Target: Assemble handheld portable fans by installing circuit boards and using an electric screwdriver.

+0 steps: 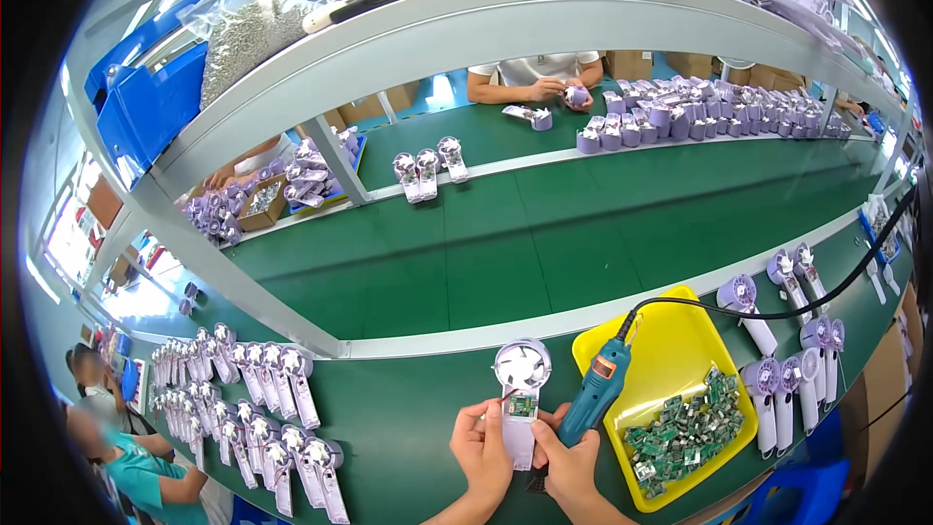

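An open-backed lavender handheld fan with white blades stands upright before me, a small green circuit board set in its handle. My left hand is closed on the left side of that handle, thumb near the board. Dark and red wires show beside the board. A teal electric screwdriver passes between the thumb and fingers of my right hand, which is closed around its lower end. The fingertips of that hand reach the fan handle's right edge. Its tip is hard to make out.
A yellow tray holding loose green circuit boards stands at right. Rows of fans lie at left, more fans at far right. A black cord arcs from the screwdriver. A grey shelf spans overhead; co-workers sit beyond.
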`<state>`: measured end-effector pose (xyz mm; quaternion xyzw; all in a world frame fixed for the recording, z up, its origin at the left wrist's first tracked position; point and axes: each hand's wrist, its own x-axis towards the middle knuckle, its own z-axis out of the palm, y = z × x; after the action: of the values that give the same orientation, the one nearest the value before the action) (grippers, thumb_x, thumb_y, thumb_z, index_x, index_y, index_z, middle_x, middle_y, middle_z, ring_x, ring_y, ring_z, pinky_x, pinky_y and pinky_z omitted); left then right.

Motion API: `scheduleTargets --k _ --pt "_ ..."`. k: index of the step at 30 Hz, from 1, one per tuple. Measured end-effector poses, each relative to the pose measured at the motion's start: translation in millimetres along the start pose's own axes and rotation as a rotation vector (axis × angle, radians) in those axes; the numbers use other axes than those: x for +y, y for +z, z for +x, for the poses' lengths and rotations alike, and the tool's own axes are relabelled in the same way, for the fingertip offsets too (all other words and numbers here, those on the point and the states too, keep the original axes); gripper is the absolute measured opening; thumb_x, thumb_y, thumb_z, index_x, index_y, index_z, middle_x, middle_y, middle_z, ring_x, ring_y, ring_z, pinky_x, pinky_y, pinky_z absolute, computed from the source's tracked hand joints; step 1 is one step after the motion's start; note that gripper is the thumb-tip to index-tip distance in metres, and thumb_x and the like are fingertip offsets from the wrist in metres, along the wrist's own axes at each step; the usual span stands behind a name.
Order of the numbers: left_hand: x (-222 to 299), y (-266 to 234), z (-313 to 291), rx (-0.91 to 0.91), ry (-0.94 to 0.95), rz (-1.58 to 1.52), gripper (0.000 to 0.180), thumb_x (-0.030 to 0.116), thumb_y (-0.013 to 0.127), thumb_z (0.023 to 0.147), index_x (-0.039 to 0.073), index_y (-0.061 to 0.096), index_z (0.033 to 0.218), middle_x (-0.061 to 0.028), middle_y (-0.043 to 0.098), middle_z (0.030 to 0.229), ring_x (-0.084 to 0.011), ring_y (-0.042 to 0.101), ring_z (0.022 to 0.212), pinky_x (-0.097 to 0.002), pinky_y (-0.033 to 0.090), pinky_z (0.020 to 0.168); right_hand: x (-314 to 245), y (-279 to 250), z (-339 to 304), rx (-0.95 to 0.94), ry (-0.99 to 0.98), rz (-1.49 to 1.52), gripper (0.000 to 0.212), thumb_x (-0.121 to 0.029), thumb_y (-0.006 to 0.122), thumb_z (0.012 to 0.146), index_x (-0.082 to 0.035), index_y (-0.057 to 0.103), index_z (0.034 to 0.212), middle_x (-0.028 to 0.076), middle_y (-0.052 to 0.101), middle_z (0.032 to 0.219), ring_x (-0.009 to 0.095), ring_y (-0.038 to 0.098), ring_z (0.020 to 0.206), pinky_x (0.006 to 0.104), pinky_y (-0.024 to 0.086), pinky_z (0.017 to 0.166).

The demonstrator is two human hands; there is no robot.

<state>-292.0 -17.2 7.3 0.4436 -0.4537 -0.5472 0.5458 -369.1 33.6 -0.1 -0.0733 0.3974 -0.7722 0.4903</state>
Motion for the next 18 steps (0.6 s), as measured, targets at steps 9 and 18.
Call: scheduleTargets --k 9,18 --pt "-6.0 14.9 1.1 -0.040 -0.053 0.022 0.016 0.015 0.057 0.100 0.000 0.056 0.097 -0.0057 0.066 0.070 -0.0038 0.056 0.057 -0.0195 0.040 0.049 -13.3 -8.1 3.1 -0.013 0.106 0.206 0.023 0.003 0.066 0.088 -0.004 0.050 0.102 0.012 0.063 0.088 0.011 0.051 0.051 0.0259 0.042 0.046" --pt "-4.0 27.1 13.4 -0.068 -0.008 0.065 0.014 0.013 0.059 0.099 -0.001 0.060 0.097 -0.0038 0.066 0.070 -0.0026 0.055 0.058 -0.0193 0.040 0.049 -17.8 -13.8 12.8 0.057 0.062 0.093 0.024 -0.001 0.067 0.089 -0.006 0.050 0.106 0.013 0.064 0.094 0.011 0.051 0.050 0.0255 0.043 0.046"
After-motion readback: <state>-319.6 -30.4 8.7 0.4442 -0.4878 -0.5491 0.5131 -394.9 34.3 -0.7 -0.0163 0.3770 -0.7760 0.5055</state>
